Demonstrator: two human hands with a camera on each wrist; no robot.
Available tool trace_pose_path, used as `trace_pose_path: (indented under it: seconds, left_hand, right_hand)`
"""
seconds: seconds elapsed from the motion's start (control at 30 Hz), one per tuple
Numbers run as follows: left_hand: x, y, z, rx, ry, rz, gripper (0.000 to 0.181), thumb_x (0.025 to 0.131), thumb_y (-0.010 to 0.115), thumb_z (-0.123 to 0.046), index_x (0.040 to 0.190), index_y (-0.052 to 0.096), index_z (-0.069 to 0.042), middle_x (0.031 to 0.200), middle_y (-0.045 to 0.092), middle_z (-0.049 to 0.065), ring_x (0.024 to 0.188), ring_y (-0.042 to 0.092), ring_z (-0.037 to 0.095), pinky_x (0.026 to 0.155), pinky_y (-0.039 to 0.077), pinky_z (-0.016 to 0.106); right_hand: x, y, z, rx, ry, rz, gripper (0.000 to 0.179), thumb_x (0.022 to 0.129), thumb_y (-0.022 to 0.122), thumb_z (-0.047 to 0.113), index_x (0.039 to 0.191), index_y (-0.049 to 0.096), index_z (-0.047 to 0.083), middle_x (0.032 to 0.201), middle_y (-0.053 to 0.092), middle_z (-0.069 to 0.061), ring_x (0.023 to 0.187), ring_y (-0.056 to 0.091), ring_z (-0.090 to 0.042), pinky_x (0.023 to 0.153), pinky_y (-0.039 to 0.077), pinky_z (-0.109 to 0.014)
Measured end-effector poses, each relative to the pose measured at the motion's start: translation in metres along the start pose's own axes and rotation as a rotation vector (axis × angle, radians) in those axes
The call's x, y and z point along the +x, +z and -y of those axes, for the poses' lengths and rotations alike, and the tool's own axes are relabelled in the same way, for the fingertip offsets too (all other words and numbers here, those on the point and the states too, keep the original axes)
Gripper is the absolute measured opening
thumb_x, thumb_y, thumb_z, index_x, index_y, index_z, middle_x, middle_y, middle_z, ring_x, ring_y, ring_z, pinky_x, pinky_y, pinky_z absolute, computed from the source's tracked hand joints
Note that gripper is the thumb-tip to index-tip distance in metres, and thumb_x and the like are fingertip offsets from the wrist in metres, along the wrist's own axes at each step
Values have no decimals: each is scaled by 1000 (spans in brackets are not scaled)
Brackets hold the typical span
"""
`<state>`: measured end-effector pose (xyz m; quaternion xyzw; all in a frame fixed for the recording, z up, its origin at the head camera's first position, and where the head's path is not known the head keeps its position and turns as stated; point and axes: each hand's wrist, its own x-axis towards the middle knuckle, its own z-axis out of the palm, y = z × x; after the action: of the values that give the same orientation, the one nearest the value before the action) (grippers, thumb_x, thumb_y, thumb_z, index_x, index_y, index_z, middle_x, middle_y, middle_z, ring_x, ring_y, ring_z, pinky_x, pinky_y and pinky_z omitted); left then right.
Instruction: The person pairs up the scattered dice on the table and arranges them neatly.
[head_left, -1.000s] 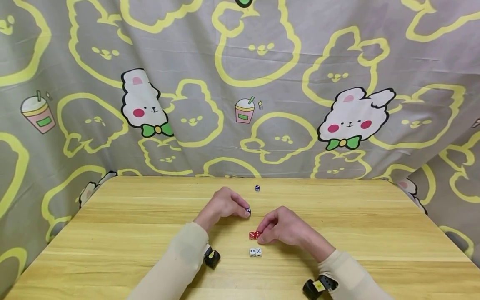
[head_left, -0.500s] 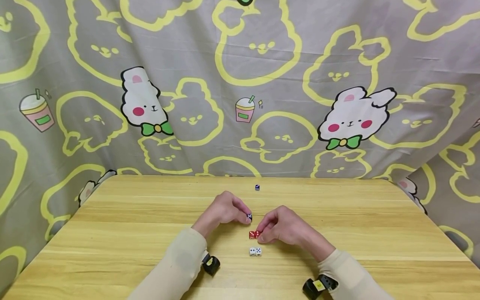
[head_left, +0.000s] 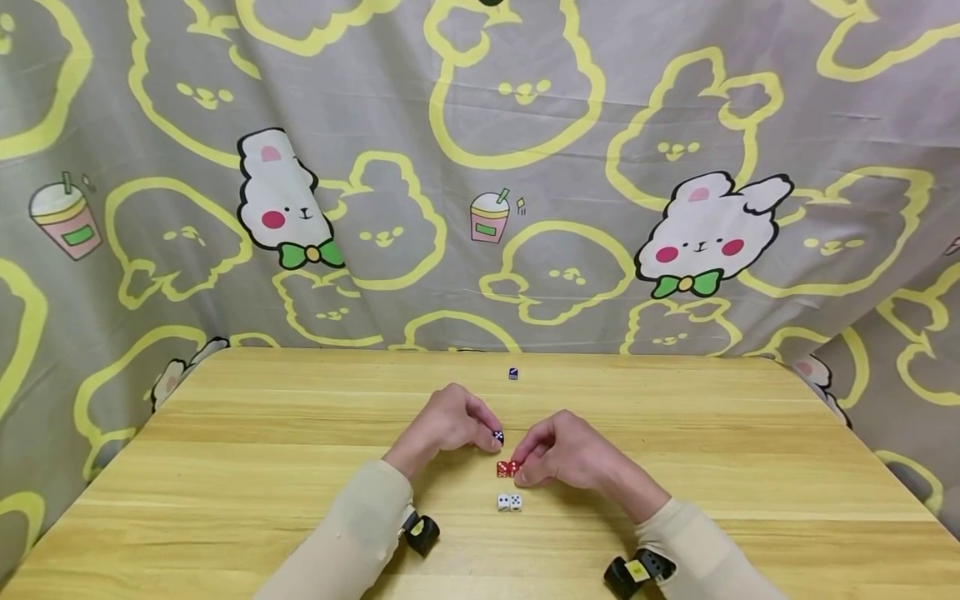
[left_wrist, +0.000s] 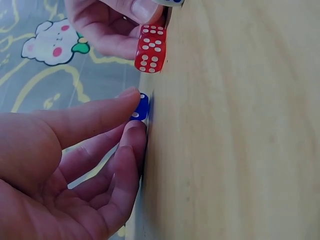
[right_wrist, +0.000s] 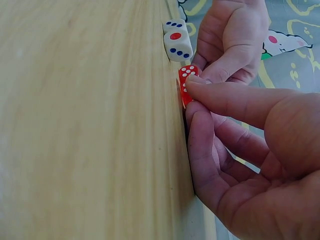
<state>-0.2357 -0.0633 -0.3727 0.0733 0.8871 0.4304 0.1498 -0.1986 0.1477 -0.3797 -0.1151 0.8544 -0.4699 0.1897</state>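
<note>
Between thumb and index finger, my left hand [head_left: 453, 421] pinches a blue die [head_left: 498, 437] with white pips, low at the tabletop; the left wrist view shows part of this blue die [left_wrist: 142, 107] past the thumb tip. My right hand [head_left: 566, 450] pinches the right-hand one of two red dice, its fingertips covering much of that red die [head_left: 513, 468]. The other red die [head_left: 502, 469] sits side by side with it. Nearer the body, two white dice [head_left: 509, 502] stand together in a pair. A second blue die [head_left: 513, 374] lies alone toward the table's far edge.
The wooden table [head_left: 675, 400] ends at a grey curtain [head_left: 465, 108] with yellow rabbit outlines behind it. Black wrist cameras sit under both forearms, the left camera [head_left: 422, 534] and the right camera [head_left: 628, 575] close above the wood.
My left hand has brought its blue die slightly toward the body and to the right, closer to the red dice. My right hand keeps its place at the red pair.
</note>
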Motion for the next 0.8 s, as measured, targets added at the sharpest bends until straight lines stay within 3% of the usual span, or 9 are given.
trace_pose_path:
  seconds: [0.8]
  left_hand:
    - [-3, 0, -1, 9, 17, -2, 16, 75, 94, -6, 85, 84, -13, 84, 80, -2, 83, 63, 14, 73, 47, 24]
  right_hand:
    - [2, -1, 0, 2, 7, 4, 17, 77, 91, 6, 91, 81, 8, 82, 74, -3, 77, 62, -14, 66, 49, -25]
